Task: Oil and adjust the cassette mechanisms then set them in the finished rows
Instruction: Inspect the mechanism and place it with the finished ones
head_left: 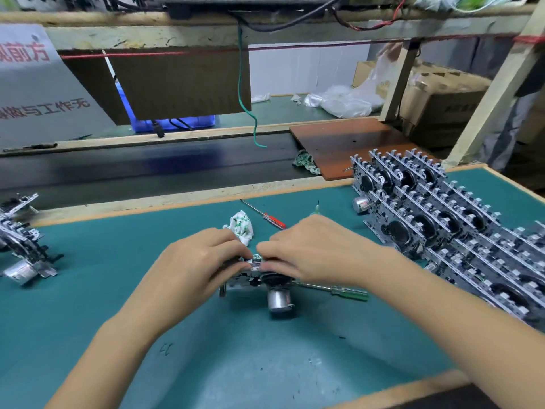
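Both hands are down on one cassette mechanism (256,276) at the middle of the green mat (147,305). The left hand (191,261) has its fingers curled over the mechanism's left end, gripping it; the right hand (309,249) curls over the right end, fingertips pinching the top edge. The mechanism's silver motor (278,301) sticks out toward the near side, below the hands. Just right of it, partly under the right wrist, lies a green-handled screwdriver (339,290). Beyond the hands sit a crumpled patterned rag (240,227) and a red-handled screwdriver (265,215). Off to the right, finished mechanisms (442,222) stand packed in rows, running from far to near. At the left edge of the mat sits another small cluster of mechanisms (20,243)
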`<state>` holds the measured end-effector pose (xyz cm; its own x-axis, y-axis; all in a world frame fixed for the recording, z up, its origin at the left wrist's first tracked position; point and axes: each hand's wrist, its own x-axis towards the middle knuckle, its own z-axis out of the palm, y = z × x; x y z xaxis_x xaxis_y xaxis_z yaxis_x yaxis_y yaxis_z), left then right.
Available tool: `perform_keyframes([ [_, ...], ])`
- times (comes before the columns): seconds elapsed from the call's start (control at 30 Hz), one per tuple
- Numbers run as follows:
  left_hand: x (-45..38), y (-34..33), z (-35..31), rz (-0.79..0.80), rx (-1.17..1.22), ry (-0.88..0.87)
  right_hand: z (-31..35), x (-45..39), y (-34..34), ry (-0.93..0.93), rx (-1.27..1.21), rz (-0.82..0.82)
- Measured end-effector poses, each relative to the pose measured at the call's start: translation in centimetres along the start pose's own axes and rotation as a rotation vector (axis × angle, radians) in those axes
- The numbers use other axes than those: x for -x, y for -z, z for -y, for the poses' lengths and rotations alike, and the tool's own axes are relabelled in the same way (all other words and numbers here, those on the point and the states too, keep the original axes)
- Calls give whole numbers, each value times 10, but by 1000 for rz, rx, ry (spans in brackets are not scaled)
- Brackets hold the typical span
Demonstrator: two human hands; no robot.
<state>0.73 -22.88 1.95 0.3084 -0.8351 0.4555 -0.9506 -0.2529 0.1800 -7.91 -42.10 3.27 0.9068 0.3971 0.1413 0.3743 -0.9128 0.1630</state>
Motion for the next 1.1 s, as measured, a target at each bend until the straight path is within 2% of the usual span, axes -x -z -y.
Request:
perform_keyframes([
  [0.17,-53,21,-26,-127,-3,-194,-19,36,52,-131,-87,-148],
  [0.23,-88,26,-42,-143,46,-265,-34,60,73,-216,-95,-225],
  [0.37,-163,21,-82,-130,99,-345,-74,111,103,-414,-130,-265],
  [0.6,-279,-30,-153,-189,-19,-433,-141,188,116,-625,111,-314],
  [0.77,-327,-77,-188,14,-119,-469,-185,231,74,-853,162,-352],
  [0.93,-338,-132,-197,313,-171,-413,-205,246,26,-966,121,-280],
  [1.03,-331,-160,-199,482,-153,-345,-212,249,9,-1038,158,-73],
  [1.1,-325,-174,-200,536,-116,-324,-215,252,3,-1070,178,48],
])
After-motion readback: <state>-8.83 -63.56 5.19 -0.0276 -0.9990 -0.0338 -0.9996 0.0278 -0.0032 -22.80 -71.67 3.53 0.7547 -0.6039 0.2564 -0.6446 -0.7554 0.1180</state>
